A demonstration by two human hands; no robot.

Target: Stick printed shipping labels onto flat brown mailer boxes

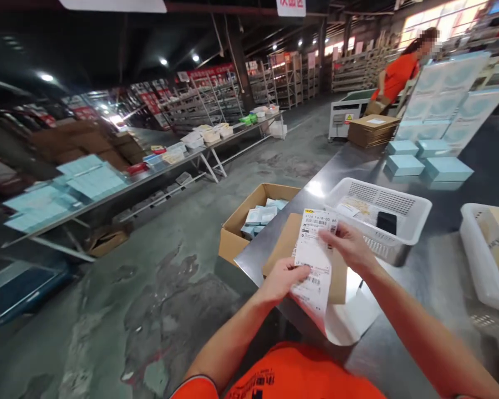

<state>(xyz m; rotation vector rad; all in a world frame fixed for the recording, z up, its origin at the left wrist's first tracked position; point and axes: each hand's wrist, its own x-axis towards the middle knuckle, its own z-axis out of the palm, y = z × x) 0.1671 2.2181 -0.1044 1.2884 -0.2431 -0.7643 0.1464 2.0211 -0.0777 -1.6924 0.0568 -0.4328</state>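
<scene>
A strip of printed white labels (314, 249) is between my two hands, above a flat brown cardboard piece (338, 277) on the metal table. My left hand (280, 281) pinches the strip's left side, thumb on top. The fingers of my right hand (351, 246) are closed on the strip's upper right edge. Below my hands the strip curls into a loop of white backing (345, 327) near the table's edge. Just beyond my right hand stands a white plastic basket (419, 219) with a black phone-like object (386, 223) inside.
An open carton (233, 241) with light blue boxes stands beyond the table's left edge. Light blue boxes (449, 168) and stacked flat cardboard (372, 132) sit farther back. Another white basket (474, 255) is at the right. A person in orange (395, 77) is beyond the table.
</scene>
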